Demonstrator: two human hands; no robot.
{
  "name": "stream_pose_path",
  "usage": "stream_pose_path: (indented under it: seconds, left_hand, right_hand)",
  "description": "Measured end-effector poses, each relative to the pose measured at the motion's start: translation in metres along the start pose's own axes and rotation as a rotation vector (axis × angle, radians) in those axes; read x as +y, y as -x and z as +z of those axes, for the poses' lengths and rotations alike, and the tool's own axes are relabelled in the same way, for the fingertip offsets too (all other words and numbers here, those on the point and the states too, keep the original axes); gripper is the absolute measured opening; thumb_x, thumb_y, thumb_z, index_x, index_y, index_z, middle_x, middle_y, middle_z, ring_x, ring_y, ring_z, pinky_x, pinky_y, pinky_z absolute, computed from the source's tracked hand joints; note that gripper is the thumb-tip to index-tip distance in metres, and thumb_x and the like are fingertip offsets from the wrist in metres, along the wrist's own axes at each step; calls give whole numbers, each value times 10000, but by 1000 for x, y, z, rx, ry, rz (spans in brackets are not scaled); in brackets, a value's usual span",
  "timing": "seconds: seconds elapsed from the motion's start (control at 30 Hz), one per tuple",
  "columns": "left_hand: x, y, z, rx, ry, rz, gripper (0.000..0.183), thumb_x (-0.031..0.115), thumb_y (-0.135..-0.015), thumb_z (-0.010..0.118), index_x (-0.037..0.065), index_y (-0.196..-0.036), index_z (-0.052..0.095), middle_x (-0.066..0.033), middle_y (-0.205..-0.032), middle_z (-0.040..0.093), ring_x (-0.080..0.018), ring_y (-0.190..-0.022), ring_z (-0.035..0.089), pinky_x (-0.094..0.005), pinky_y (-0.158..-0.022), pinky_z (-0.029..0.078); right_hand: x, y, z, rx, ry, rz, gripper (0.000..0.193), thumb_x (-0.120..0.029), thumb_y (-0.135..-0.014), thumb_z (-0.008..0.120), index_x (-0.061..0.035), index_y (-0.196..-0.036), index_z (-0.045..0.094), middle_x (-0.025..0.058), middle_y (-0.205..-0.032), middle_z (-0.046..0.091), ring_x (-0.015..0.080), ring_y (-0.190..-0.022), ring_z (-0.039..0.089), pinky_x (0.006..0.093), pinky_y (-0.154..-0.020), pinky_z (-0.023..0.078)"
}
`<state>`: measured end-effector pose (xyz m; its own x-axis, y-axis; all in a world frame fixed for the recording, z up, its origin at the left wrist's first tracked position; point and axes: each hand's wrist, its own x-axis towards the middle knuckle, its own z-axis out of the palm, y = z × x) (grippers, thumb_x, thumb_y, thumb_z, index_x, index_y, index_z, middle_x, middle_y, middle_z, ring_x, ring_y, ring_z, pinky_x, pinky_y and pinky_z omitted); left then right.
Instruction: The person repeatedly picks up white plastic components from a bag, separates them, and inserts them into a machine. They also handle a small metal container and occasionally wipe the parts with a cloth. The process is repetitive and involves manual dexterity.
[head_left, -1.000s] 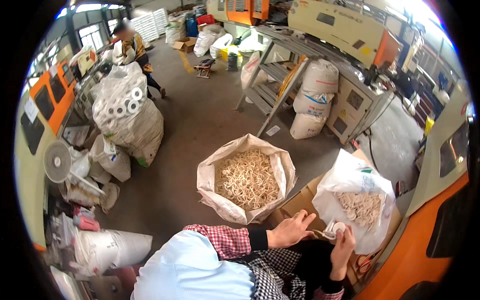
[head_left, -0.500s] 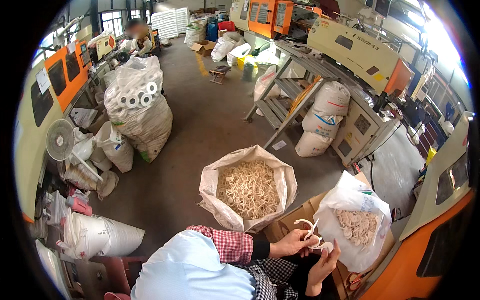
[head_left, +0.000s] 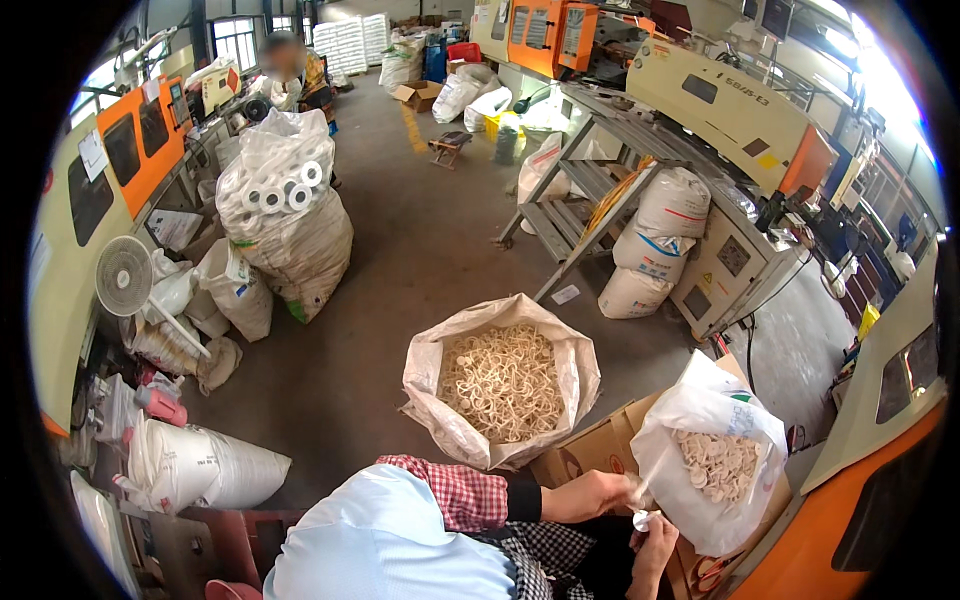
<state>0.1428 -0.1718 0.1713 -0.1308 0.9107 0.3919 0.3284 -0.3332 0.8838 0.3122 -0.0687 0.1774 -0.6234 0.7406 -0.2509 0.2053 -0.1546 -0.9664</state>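
Left hand [head_left: 598,494] pinching small ring [head_left: 641,520] with right hand [head_left: 655,535], beside white bag [head_left: 700,420]; sack [head_left: 440,360] near.

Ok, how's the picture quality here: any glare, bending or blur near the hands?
Head view: daylight blows out the upper right corner; the metal rack bends with the fisheye; black rim all round. The left hand and right hand sit low and slightly soft; the open sack of rings is sharp.
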Motion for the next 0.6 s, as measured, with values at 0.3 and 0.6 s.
stream_pose_path:
  seconds: [0.3, 0.6]
  left_hand:
    - [-18, -5, 1, 160, -395, 276, 179, 65, -764, 557, 35, -940, 543, -103, -841, 505, -287, -731, 568, -346, -620, 476]
    - [-14, -14, 3, 213, 508, -417, 274, 292, -937, 500, 32, -893, 573, 26, -629, 532, -19, -494, 448, -186, -433, 356]
  right_hand:
    - [2, -100, -50, 465, -375, 109, 245, -193, -849, 519, -100, -631, 454, 3, -540, 432, 114, -391, 379, 233, -365, 288]
    - [-21, -72, -46, 133, 299, -368, 295, -210, -937, 461, 55, -1001, 575, 99, -890, 598, 178, -790, 571, 272, -696, 461]
